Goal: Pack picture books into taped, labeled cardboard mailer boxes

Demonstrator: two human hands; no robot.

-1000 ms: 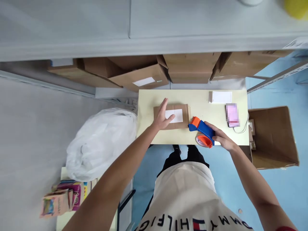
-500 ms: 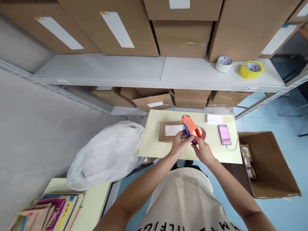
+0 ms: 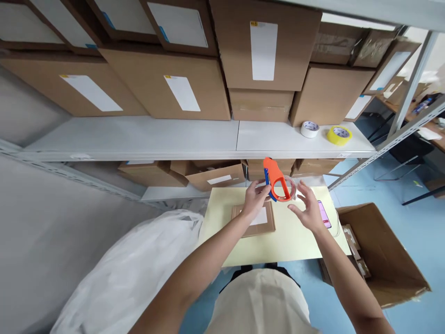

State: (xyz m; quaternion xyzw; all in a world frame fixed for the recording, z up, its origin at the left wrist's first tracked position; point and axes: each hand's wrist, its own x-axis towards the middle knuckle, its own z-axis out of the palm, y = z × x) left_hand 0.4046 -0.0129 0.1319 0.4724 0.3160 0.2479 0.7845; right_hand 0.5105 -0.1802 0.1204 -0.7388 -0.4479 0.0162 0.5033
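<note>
An orange and blue tape dispenser (image 3: 277, 184) with a clear tape roll is raised above a pale yellow table (image 3: 285, 241). My left hand (image 3: 255, 199) grips its blue handle side from the left. My right hand (image 3: 308, 211) is beside the roll on the right, fingers spread, touching or nearly touching it. Below the dispenser a flat brown parcel (image 3: 259, 221) with a white label lies on the table.
A phone (image 3: 324, 214) lies on the table's right part. An open cardboard box (image 3: 382, 250) stands on the blue floor at right. A white plastic bag (image 3: 132, 273) fills the left. Shelves behind hold cardboard boxes, a white tape roll (image 3: 309, 129) and a yellow tape roll (image 3: 338, 135).
The dispenser went from my right hand on the table to my left hand, lifted above the parcel. My right hand has opened beside it. The view has tilted upward to the shelves.
</note>
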